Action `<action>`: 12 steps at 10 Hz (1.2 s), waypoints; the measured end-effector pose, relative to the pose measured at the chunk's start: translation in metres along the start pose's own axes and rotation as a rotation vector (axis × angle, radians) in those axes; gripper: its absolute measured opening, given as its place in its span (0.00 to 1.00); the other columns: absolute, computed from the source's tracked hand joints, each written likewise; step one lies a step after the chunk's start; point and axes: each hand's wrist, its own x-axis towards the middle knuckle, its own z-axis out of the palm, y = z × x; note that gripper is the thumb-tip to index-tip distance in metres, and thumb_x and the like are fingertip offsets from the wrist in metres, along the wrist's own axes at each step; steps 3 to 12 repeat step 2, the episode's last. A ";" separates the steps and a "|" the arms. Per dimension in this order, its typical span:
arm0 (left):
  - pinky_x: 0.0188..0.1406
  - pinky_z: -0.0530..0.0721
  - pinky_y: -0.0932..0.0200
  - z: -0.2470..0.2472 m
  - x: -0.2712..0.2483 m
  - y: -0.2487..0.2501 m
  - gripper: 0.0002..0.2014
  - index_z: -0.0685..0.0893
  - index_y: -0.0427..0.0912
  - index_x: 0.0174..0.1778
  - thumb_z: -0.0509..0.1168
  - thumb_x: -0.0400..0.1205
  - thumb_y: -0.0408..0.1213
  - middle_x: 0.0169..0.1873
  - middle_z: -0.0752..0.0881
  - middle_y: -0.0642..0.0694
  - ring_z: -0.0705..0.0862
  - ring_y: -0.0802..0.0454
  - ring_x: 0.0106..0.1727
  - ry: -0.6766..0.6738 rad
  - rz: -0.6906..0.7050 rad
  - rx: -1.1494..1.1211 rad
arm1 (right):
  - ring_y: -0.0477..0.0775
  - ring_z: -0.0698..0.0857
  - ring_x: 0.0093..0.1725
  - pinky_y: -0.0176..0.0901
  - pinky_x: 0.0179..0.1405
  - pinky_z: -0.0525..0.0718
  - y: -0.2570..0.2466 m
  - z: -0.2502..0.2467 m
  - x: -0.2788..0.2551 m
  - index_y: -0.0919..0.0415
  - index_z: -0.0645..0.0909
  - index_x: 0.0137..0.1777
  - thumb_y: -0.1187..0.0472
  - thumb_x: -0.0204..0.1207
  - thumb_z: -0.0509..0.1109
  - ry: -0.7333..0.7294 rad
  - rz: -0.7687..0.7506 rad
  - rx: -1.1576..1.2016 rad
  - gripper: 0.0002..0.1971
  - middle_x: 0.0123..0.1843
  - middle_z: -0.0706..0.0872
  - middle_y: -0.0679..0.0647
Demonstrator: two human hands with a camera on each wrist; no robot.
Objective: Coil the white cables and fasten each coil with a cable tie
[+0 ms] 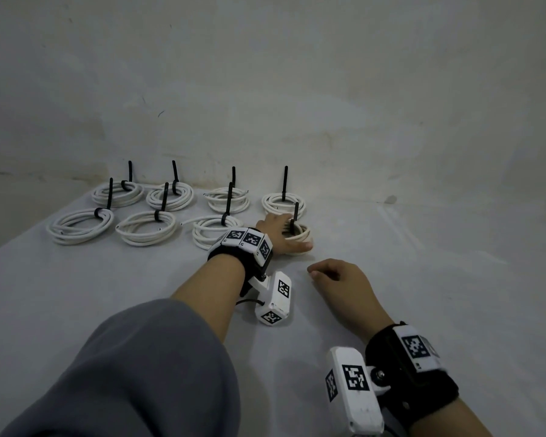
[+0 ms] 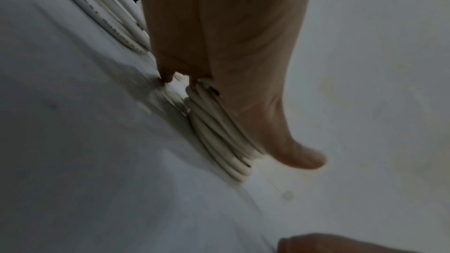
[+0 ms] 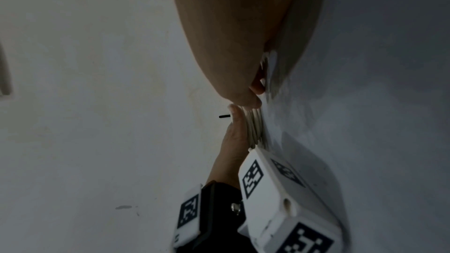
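Observation:
Several white cable coils, each bound by a black cable tie, lie in two rows on the grey cloth. My left hand (image 1: 281,234) is on the front-right coil (image 1: 304,234), whose tie tail (image 1: 294,212) stands upright. In the left wrist view my thumb (image 2: 292,151) lies along the stacked strands of that coil (image 2: 219,136) and my fingertips (image 2: 166,79) reach down inside the ring to the cloth. My right hand (image 1: 338,275) rests on the cloth just in front, fingers loosely curled, holding nothing. The right wrist view shows the coil (image 3: 255,126) under the left hand (image 3: 233,138).
Tied coils fill the back row (image 1: 283,201) and the front row to the left (image 1: 81,223); the nearest one (image 1: 213,231) touches my left wrist strap. A pale wall (image 1: 265,89) rises right behind them. Bare cloth (image 1: 423,263) stretches to the right and towards me.

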 end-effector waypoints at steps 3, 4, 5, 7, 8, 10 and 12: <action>0.72 0.65 0.55 -0.014 -0.019 0.010 0.31 0.69 0.36 0.75 0.60 0.83 0.55 0.77 0.69 0.38 0.67 0.42 0.77 0.123 0.014 -0.145 | 0.45 0.84 0.53 0.33 0.47 0.75 -0.005 -0.001 -0.001 0.57 0.87 0.55 0.61 0.79 0.66 0.036 0.025 0.065 0.10 0.51 0.88 0.48; 0.72 0.65 0.55 -0.014 -0.019 0.010 0.31 0.69 0.36 0.75 0.60 0.83 0.55 0.77 0.69 0.38 0.67 0.42 0.77 0.123 0.014 -0.145 | 0.45 0.84 0.53 0.33 0.47 0.75 -0.005 -0.001 -0.001 0.57 0.87 0.55 0.61 0.79 0.66 0.036 0.025 0.065 0.10 0.51 0.88 0.48; 0.72 0.65 0.55 -0.014 -0.019 0.010 0.31 0.69 0.36 0.75 0.60 0.83 0.55 0.77 0.69 0.38 0.67 0.42 0.77 0.123 0.014 -0.145 | 0.45 0.84 0.53 0.33 0.47 0.75 -0.005 -0.001 -0.001 0.57 0.87 0.55 0.61 0.79 0.66 0.036 0.025 0.065 0.10 0.51 0.88 0.48; 0.72 0.65 0.55 -0.014 -0.019 0.010 0.31 0.69 0.36 0.75 0.60 0.83 0.55 0.77 0.69 0.38 0.67 0.42 0.77 0.123 0.014 -0.145 | 0.45 0.84 0.53 0.33 0.47 0.75 -0.005 -0.001 -0.001 0.57 0.87 0.55 0.61 0.79 0.66 0.036 0.025 0.065 0.10 0.51 0.88 0.48; 0.72 0.65 0.55 -0.014 -0.019 0.010 0.31 0.69 0.36 0.75 0.60 0.83 0.55 0.77 0.69 0.38 0.67 0.42 0.77 0.123 0.014 -0.145 | 0.45 0.84 0.53 0.33 0.47 0.75 -0.005 -0.001 -0.001 0.57 0.87 0.55 0.61 0.79 0.66 0.036 0.025 0.065 0.10 0.51 0.88 0.48; 0.72 0.65 0.55 -0.014 -0.019 0.010 0.31 0.69 0.36 0.75 0.60 0.83 0.55 0.77 0.69 0.38 0.67 0.42 0.77 0.123 0.014 -0.145 | 0.45 0.84 0.53 0.33 0.47 0.75 -0.005 -0.001 -0.001 0.57 0.87 0.55 0.61 0.79 0.66 0.036 0.025 0.065 0.10 0.51 0.88 0.48; 0.72 0.65 0.55 -0.014 -0.019 0.010 0.31 0.69 0.36 0.75 0.60 0.83 0.55 0.77 0.69 0.38 0.67 0.42 0.77 0.123 0.014 -0.145 | 0.45 0.84 0.53 0.33 0.47 0.75 -0.005 -0.001 -0.001 0.57 0.87 0.55 0.61 0.79 0.66 0.036 0.025 0.065 0.10 0.51 0.88 0.48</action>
